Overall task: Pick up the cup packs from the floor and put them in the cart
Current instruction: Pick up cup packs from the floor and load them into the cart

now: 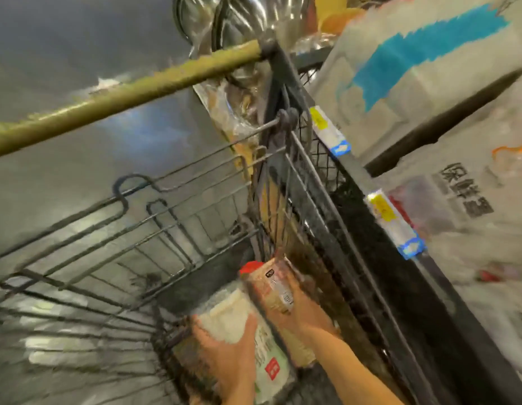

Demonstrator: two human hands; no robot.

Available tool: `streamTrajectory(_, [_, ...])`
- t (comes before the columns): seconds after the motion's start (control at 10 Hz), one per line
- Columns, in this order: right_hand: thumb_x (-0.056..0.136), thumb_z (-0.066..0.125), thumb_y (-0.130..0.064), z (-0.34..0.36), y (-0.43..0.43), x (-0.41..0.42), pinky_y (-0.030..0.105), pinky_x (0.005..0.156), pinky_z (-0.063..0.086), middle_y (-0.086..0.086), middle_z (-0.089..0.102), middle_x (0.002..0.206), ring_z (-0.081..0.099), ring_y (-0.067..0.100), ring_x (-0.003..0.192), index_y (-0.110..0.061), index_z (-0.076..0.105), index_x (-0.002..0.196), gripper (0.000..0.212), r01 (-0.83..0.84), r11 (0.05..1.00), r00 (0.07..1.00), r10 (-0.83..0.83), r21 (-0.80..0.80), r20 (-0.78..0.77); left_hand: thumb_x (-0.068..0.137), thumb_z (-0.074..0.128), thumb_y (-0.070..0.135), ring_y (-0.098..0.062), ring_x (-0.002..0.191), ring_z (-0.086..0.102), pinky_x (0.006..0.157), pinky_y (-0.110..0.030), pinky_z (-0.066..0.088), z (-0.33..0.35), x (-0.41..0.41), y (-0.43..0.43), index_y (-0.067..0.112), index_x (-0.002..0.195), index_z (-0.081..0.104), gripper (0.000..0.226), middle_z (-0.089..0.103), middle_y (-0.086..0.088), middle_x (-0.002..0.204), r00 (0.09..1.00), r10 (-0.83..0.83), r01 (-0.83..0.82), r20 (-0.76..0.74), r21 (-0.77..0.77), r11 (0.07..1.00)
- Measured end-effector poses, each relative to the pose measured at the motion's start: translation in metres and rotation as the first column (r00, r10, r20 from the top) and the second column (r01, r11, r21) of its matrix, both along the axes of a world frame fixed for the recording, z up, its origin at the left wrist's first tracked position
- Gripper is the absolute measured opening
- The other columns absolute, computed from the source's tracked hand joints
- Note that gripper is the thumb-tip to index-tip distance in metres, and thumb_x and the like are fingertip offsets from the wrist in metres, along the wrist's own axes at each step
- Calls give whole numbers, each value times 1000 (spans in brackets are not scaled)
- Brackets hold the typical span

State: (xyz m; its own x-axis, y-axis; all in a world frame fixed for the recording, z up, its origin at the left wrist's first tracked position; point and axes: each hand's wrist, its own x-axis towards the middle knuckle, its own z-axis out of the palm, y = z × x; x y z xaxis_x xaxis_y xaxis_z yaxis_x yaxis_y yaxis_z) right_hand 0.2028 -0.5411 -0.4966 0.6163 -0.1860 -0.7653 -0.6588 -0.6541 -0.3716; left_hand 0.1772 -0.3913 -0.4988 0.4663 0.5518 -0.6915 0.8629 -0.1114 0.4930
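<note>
Cup packs (pixel 248 325) held in both hands inside cart (pixel 113 229).

Two cup packs (pixel 253 325), two hands (pixel 230 358), one cart (pixel 137 200).

Only the big dark characters 保鲜 read clearly, printed on the white carton (pixel 470 200) at right; everything else blurs.

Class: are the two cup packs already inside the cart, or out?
Cannot tell: both hands, left hand and right hand, grip cup packs beside the cart.
</note>
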Motion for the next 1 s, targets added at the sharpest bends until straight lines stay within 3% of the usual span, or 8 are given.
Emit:
streamTrajectory(0.1, [89,68,-61,-34,-13,3,49,126,19,-7,12,170,11,26,157,-52,3,160,97,10,1000,999,-10,-6,37,72,89,36,-35,144,31,115,-43,26,-33,-9,-21,24,161,3,124,23,-16,162,992,-59,44,-109,-137,990])
streamTrajectory(0.2, [101,61,-37,-56,-23,1,26,119,18,4,17,170,22,27,155,-31,5,164,85,-113,994,993,112,-16,-41,84,76,40,-37,147,25,115,-42,26,-64,-9,-16,26,160,-8,114,14,-19,164,970,-136,103,-202,-164,981])
streamTrajectory(0.4, [106,53,-30,-55,-23,7,27,121,1,2,-1,172,3,20,159,-27,1,164,78,-125,991,992,123,-51,-40,87,64,57,-37,150,22,117,-42,27,-64,-3,-12,26,156,-22,114,13,-20,165,918,-313,273,-245,-183,944])
streamTrajectory(0.5, [103,56,-26,-26,-22,-1,31,122,18,1,17,171,22,22,155,-32,7,164,79,-62,998,998,62,18,21,86,68,56,-31,155,5,120,-43,22,-46,4,-10,24,157,-19,116,6,-11,168,846,-459,430,-272,-162,888])
streamTrajectory(0.6, [104,51,-40,29,-18,-14,35,104,44,3,50,152,54,24,134,-35,21,161,65,32,999,999,-32,-12,-36,86,63,55,-26,154,8,119,-43,24,-6,11,-9,31,155,20,85,6,-1,167,620,-744,759,-249,-52,649])
streamTrajectory(0.7, [105,50,-40,79,-23,-27,31,100,43,9,54,147,56,24,131,-26,29,160,60,-6,996,1000,5,-84,-9,88,56,46,-21,150,25,111,-37,35,43,23,-15,32,156,22,77,17,2,166,340,-928,936,-154,-44,350])
streamTrajectory(0.9, [96,55,-42,219,-45,-105,42,96,50,0,58,130,57,27,123,-33,49,138,43,-32,952,984,83,-304,155,89,46,52,-26,134,45,113,-42,32,191,14,-45,26,143,41,60,48,-1,140,-472,-873,769,-119,428,-474])
streamTrajectory(1.0, [97,53,-46,263,-52,-148,44,93,51,0,58,125,59,27,118,-31,52,133,39,21,937,977,55,-349,207,88,51,49,-30,124,52,102,-45,41,241,-7,-59,24,133,49,52,54,-5,131,-594,-790,630,-153,522,-575])
